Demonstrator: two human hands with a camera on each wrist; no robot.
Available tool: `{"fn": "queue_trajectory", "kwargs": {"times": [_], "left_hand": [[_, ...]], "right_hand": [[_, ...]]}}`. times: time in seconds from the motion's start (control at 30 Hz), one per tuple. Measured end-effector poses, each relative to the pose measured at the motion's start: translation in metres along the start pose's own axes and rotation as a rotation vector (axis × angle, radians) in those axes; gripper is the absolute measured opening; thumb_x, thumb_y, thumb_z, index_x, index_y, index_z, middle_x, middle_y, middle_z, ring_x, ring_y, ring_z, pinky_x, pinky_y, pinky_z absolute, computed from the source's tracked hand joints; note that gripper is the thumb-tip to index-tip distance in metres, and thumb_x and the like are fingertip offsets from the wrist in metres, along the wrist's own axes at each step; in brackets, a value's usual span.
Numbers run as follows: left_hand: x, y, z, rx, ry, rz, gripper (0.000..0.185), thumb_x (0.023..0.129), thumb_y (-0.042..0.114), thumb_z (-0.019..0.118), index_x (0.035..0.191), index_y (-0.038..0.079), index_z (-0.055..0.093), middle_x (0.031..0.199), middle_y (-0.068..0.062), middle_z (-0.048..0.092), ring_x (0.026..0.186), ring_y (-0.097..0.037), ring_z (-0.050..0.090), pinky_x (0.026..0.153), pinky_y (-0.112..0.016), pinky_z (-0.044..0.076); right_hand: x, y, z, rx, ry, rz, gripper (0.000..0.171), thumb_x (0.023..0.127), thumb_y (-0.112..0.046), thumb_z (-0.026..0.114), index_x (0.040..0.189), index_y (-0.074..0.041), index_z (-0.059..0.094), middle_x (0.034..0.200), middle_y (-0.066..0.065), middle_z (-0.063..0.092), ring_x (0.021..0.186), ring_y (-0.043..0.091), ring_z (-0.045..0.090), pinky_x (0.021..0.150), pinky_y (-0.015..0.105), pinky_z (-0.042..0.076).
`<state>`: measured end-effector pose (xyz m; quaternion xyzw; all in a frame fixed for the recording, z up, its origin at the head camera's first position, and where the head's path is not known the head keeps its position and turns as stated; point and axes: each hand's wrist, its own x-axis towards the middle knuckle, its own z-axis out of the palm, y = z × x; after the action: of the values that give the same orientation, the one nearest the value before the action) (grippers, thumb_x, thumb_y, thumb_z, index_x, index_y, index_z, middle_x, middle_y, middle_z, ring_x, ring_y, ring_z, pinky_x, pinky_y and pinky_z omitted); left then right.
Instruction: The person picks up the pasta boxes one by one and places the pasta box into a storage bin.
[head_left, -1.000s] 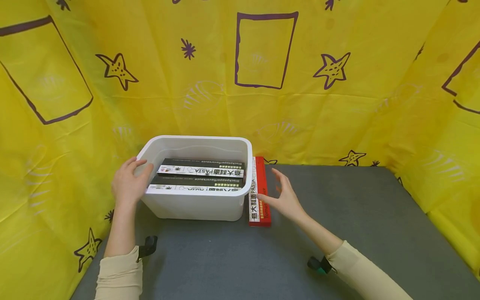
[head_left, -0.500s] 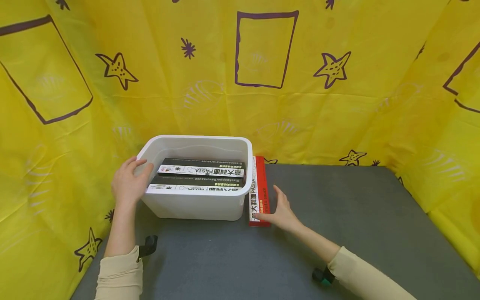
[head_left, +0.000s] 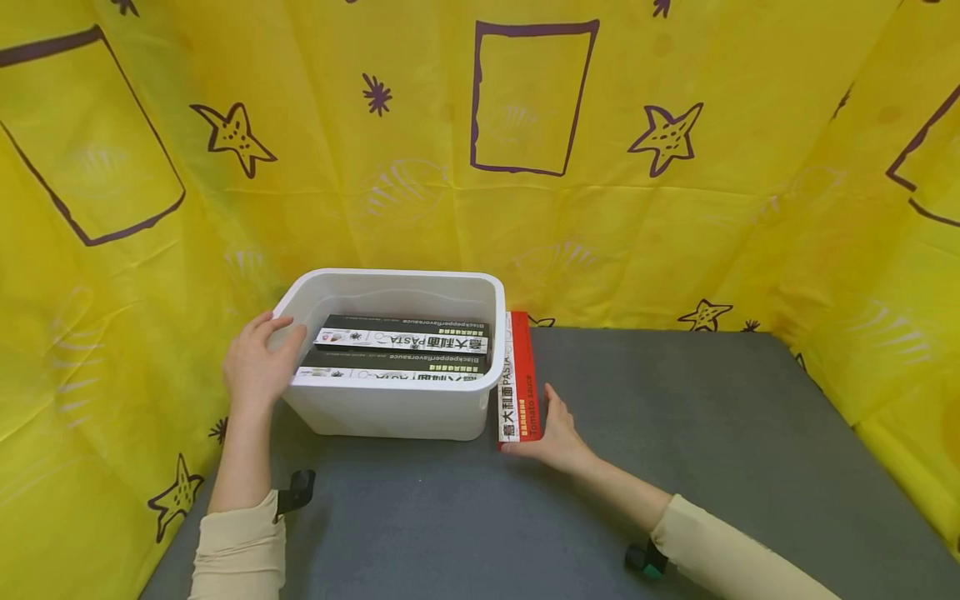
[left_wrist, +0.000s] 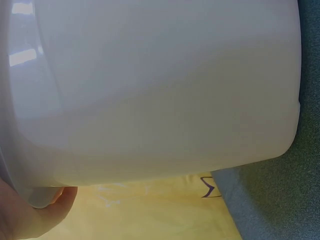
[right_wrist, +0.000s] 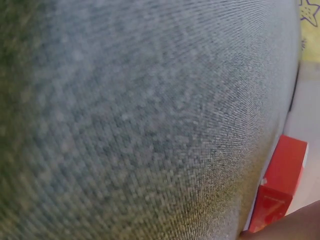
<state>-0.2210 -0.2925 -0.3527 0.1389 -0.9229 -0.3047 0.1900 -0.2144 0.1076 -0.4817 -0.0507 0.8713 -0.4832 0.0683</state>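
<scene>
A white plastic bin (head_left: 390, 410) stands at the back left of the grey table. Two black pasta boxes (head_left: 405, 342) lie flat inside it. My left hand (head_left: 264, 357) holds the bin's left rim, fingers over the edge; in the left wrist view the bin wall (left_wrist: 160, 90) fills the frame and my thumb (left_wrist: 30, 215) sits under the rim. A red pasta box (head_left: 517, 375) lies on the table against the bin's right side. My right hand (head_left: 553, 425) grips its near end, fingers along its right side, thumb round the end. The right wrist view catches the red box (right_wrist: 280, 185).
The grey table (head_left: 675, 433) stretches to the right and front of the bin. Yellow sheeting (head_left: 525, 167) with purple stars and frames closes off the back and both sides. The bin stands close to the left sheeting.
My right hand came down from hovering above the red box and slid to its near end, where it now holds it. The left hand and the bin have stayed put.
</scene>
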Motion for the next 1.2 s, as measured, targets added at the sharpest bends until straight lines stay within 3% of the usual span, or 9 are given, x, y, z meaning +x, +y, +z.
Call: {"fn": "queue_trajectory", "kwargs": {"times": [0.43,0.8,1.2], "left_hand": [[0.0,0.0,-0.001,-0.012,0.009,0.007,0.053,0.097,0.041,0.047,0.133,0.004,0.059,0.15,-0.016,0.041,0.135,-0.046,0.034,0.107,-0.061,0.024],[-0.001,0.0,0.0,-0.014,0.007,0.001,0.053,0.097,0.041,0.047,0.133,0.004,0.059,0.15,-0.016,0.041,0.135,-0.046,0.034,0.108,-0.06,0.022],[-0.001,-0.001,0.0,-0.014,0.006,-0.002,0.053,0.098,0.041,0.047,0.134,0.004,0.058,0.151,-0.016,0.04,0.135,-0.046,0.033,0.107,-0.061,0.021]], "right_hand": [[0.003,0.005,0.006,-0.03,-0.008,-0.038,0.121,0.061,-0.036,0.089,0.15,0.005,0.018,0.143,0.024,0.036,0.131,0.042,0.029,0.102,0.059,0.034],[0.009,0.006,0.012,-0.069,0.038,-0.187,0.113,0.056,-0.034,0.089,0.141,0.01,0.03,0.129,0.024,0.046,0.123,0.039,0.04,0.106,0.055,0.023],[0.015,0.007,0.019,-0.127,0.061,-0.193,0.111,0.056,-0.034,0.089,0.139,0.011,0.029,0.136,0.028,0.041,0.125,0.042,0.038,0.105,0.055,0.024]]}}
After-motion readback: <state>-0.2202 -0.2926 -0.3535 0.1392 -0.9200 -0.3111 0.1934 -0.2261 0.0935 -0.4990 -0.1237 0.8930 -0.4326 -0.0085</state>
